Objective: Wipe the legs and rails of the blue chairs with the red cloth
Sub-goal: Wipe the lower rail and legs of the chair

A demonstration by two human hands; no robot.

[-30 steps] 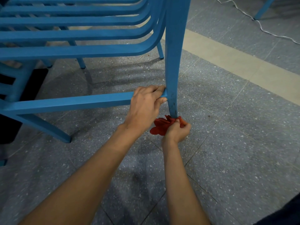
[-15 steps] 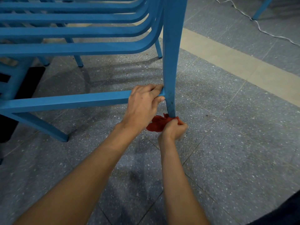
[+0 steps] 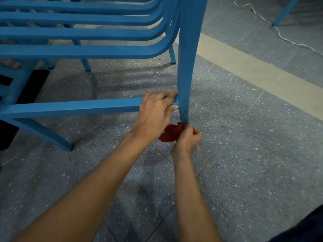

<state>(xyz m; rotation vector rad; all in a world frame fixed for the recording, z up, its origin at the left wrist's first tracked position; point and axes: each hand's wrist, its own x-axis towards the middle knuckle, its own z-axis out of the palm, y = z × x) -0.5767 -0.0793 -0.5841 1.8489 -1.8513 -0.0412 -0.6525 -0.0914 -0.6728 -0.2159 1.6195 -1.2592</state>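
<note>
Little has moved since half a second ago: the right hand (image 3: 187, 141) stays low by the floor (image 3: 244, 154), fingers curled round the bunched cloth (image 3: 170, 133), which it presses to the foot of the leg (image 3: 187, 67). The leg runs upright from those fingers, so the next stroke likely goes upward. Just beyond, the left hand (image 3: 154, 114) grips the rail (image 3: 73, 107) at its joint with the leg, steadying the stacked chairs (image 3: 87, 51).

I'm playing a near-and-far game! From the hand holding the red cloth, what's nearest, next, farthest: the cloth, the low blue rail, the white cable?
1. Red cloth: gripped in the right hand, at the foot of the chair leg.
2. Low blue rail: up and left, gripped by the left hand.
3. White cable: far off on the floor, top right.
</note>
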